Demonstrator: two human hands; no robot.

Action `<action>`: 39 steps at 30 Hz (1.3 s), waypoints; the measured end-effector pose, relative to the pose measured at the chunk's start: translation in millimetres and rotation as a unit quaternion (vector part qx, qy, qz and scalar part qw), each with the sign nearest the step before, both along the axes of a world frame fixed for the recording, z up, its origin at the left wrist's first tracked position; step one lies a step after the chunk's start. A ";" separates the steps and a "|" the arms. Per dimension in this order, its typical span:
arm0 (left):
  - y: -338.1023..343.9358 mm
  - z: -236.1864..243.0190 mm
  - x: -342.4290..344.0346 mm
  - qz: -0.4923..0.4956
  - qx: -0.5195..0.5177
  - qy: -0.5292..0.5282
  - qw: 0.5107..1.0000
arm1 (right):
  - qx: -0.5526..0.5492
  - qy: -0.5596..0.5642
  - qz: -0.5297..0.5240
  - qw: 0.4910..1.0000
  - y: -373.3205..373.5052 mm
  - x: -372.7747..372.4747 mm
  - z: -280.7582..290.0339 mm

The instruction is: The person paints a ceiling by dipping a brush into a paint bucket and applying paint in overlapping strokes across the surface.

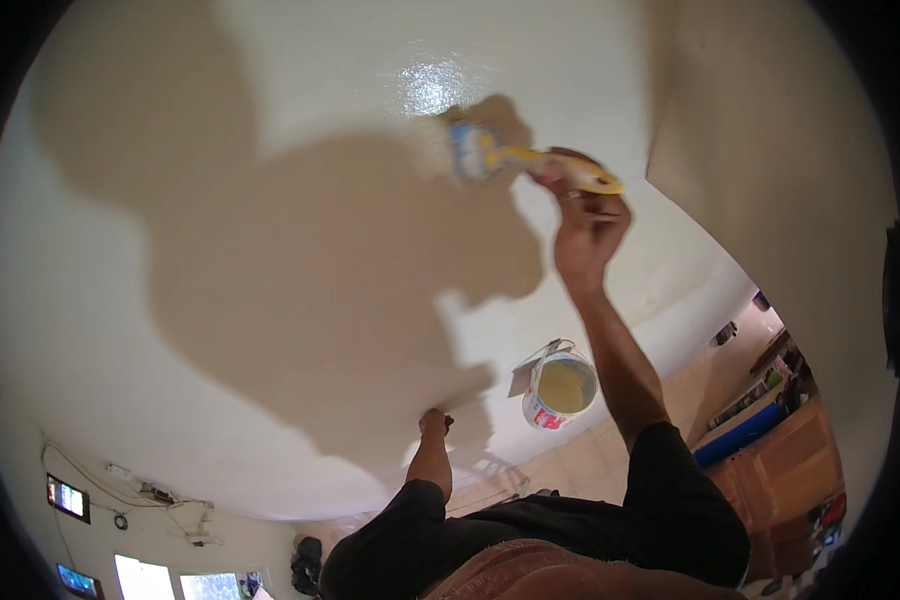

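Observation:
A paintbrush (475, 150) with a yellow handle and blue on its head is gripped in my raised right hand (585, 215); its blurred bristles are at the pale wall (330, 230), just below a shiny wet-looking patch. Low on the same wall, my left hand (435, 423) has its fingers curled against or very close to the surface; whether they hold anything is too small to tell. A white bucket (548, 415) of cream paint stands below, between my arms, with a piece of card (520, 380) at its side. My shadow covers much of the wall.
An adjoining wall (760, 110) rises at right. Below it lie a blue rolled object (740, 435), a wooden panel (770, 475) and clutter. At lower left are screens (67, 497), cables, outlets and a dark object (307, 560). Tiled floor (490, 465) shows behind the bucket.

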State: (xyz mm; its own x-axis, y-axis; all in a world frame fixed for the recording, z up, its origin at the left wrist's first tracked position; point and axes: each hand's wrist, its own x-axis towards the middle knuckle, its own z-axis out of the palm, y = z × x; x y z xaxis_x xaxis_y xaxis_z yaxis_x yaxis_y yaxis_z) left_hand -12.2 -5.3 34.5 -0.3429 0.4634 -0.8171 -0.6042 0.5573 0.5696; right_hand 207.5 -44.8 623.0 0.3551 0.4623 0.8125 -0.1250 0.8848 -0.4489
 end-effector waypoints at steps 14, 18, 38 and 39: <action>-7.8 13.2 2.2 -0.050 -0.009 0.026 0.998 | 0.053 -0.089 -0.449 0.887 -4.4 51.7 -12.6; -2.7 5.6 -19.7 -0.054 -0.006 0.018 0.998 | 0.100 -0.226 -0.393 0.886 -34.7 -46.4 -23.2; -5.2 13.6 0.6 -0.090 0.001 0.014 0.996 | 0.044 0.059 -0.255 0.964 24.9 181.7 10.2; -6.8 14.9 -1.3 -0.098 -0.006 0.017 0.995 | 0.061 0.066 -0.274 0.958 22.4 185.6 11.8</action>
State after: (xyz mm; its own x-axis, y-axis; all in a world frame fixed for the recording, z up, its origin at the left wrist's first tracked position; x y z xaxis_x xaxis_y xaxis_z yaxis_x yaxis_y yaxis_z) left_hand -13.5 -12.1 49.5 -0.2753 0.5150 -0.8118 -0.4638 0.6684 0.5814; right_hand 393.1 -22.5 634.8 0.6211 0.0819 0.7794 0.3239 0.8788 -0.3505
